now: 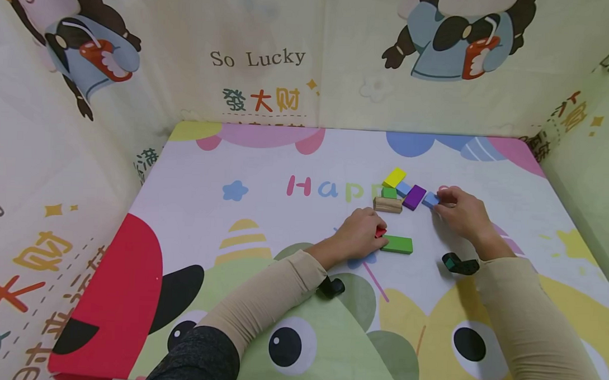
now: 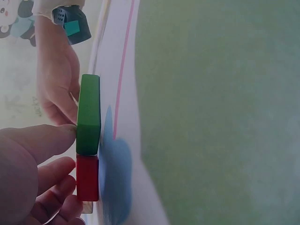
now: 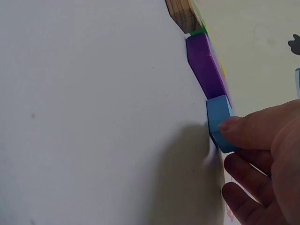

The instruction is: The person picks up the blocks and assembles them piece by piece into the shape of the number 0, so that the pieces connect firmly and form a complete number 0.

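Observation:
In the head view my left hand (image 1: 355, 234) has its fingers and thumb about a small red block (image 1: 381, 232), which is partly hidden. In the left wrist view this red block (image 2: 87, 178) lies end to end with a longer green block (image 2: 88, 115), and the thumb reaches the green one near the joint. My right hand (image 1: 466, 215) pinches a light blue block (image 1: 431, 200) between thumb and fingers. Seen from the right wrist, the blue block (image 3: 219, 123) touches or nearly touches the end of a purple block (image 3: 205, 65).
Left of the purple block, a wood-coloured block (image 1: 387, 205), a small green block (image 1: 389, 192), a yellow block (image 1: 394, 177) and another blue block (image 1: 403, 188) lie close together. A patterned mat (image 1: 263, 205) covers the table, with printed cloth (image 1: 339, 74) rising behind it.

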`<state>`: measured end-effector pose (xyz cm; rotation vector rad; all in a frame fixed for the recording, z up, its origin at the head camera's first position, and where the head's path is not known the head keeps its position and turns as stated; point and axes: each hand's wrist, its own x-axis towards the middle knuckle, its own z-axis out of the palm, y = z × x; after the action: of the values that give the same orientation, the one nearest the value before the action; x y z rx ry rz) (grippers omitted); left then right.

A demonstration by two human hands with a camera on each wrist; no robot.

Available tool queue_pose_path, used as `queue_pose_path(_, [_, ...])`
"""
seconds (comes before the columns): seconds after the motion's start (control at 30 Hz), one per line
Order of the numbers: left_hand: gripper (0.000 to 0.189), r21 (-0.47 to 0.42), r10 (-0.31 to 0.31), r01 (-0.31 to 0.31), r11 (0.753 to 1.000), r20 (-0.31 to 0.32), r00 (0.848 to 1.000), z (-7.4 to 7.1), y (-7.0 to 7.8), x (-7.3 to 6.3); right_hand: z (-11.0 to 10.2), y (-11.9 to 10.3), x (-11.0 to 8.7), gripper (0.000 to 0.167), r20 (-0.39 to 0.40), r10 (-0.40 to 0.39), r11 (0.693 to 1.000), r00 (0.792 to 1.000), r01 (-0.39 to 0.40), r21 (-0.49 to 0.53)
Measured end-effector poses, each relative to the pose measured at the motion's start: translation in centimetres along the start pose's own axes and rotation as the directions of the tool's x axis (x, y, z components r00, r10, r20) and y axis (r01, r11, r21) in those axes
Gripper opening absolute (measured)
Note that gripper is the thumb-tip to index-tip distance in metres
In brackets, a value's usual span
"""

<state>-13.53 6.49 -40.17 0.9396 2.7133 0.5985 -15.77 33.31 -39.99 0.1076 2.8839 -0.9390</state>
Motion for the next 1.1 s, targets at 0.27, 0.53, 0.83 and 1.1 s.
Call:
queue_pose_path(0.27, [0.035,0.009,-0.011,0.011,1.000,0.010,1.000,-0.1,0.1,0.0,0.2,-0.2,-0.1,0.043,-0.007,0.052,0.998,0.999,-0.052,0.022])
queue_pose_path(0.53, [0.036,0.015,-0.011,0.011,1.000,0.015,1.000,-0.2,0.1,0.0,0.1,-0.2,-0.5,0.044,-0.004,0.030,1.000,1.000,-0.030,-0.003])
queue_pose_path(0.83, [0.037,0.029,-0.002,0.002,1.000,0.015,1.000,-0.2,0.0,0.1,0.2,-0.2,-1.0,0.043,0.006,-0.015,1.000,1.000,0.016,-0.013])
queue_pose_path(1.1, [0.037,0.039,-0.002,0.002,0.999,0.018,1.000,-0.1,0.0,0.1,0.2,-0.4,-1.4,0.043,0.021,-0.015,1.000,1.000,0.015,-0.004])
